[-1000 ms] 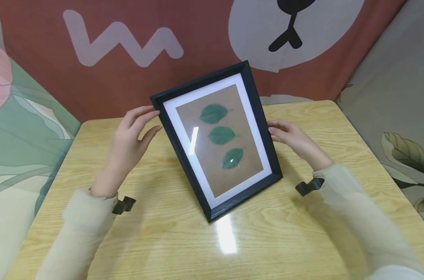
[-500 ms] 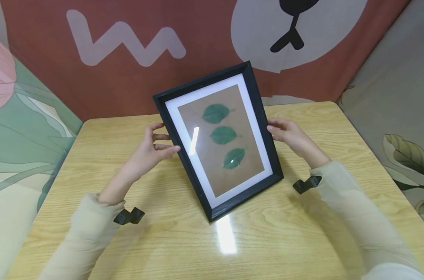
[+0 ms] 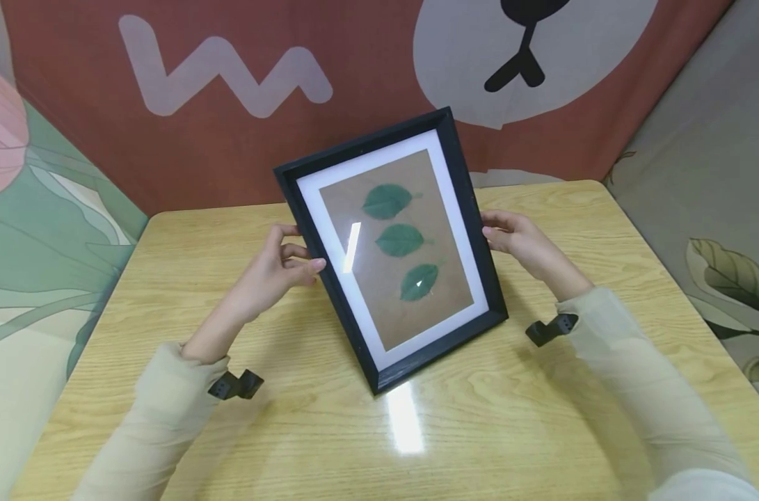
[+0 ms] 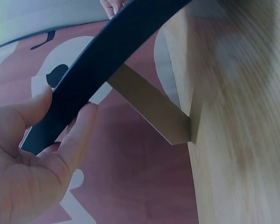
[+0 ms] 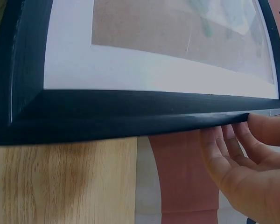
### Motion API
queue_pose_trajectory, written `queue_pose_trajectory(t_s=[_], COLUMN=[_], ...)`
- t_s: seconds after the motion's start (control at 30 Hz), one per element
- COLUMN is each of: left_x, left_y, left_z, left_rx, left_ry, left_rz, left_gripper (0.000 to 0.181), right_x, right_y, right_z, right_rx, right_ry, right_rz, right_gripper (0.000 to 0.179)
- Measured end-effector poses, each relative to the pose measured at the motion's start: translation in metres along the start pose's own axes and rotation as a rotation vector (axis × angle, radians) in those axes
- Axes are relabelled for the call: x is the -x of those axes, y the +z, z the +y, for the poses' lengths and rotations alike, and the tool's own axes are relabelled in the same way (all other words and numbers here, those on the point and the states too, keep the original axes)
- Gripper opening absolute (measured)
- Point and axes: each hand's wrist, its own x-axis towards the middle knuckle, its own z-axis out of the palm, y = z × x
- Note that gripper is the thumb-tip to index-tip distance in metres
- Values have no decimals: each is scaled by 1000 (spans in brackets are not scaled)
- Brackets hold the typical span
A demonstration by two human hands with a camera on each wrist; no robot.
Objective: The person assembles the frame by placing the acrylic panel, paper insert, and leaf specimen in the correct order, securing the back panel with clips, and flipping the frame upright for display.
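Observation:
A black picture frame (image 3: pixel 362 339) with a white mat and three green leaves on a brown backing leans back on the table, turned at an angle. My left hand (image 3: pixel 273 273) grips its left side, thumb on the front edge and fingers behind. On the opposite side, my right hand (image 3: pixel 520 243) holds the right edge between thumb and fingers. From the left wrist view, a brown stand leg (image 4: pixel 151 103) reaches from the back of the frame to the tabletop. Most fingers of both hands are partly hidden behind the frame in the head view.
The wooden table (image 3: pixel 279 424) has light glare in front of the frame. Behind it hangs a red cloth (image 3: pixel 366 56) with white and black shapes. Leaf-patterned cloths flank both sides, and a small black device (image 3: pixel 236 384) is worn at the left wrist.
My left hand has moved down and right from the frame's upper left corner and now grips the left side. The right hand and the frame stay almost where they were.

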Motion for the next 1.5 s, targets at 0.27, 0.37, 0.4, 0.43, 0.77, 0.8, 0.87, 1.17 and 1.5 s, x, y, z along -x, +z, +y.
queue_pose_trajectory(t_s=[0.27,0.37,0.4,0.43,0.77,0.8,0.87,1.17,1.5], left_x=[-7,-11,-12,-14,-22,-22,-20,-11,-9], left_y=[-1,-2,-2,-3,-10,-10,-10,-9,-5], left_z=[-1,-2,-2,-2,-3,-3,-2,-5,-10], left_rx=[34,24,15,7,-37,-35,-33,-70,-80], left_ry=[25,25,24,24,-15,-16,-22,-53,-29], left_rz=[37,52,56,61,64,61,58,-33,-59], left_gripper=[61,60,60,60,67,69,76,96,90], right_x=[6,9,10,11,11,10,8,0,-4], right_y=[2,3,3,4,3,3,2,-2,-1], right_z=[0,0,0,0,3,2,1,-16,-20], right_rx=[-45,-60,-62,-64,-124,-139,-178,-87,-93], right_ry=[-22,-25,-20,-18,-34,-37,-52,-46,-71], right_rz=[20,20,16,12,-19,-13,8,72,48], right_gripper=[48,46,46,46,49,50,52,59,57])
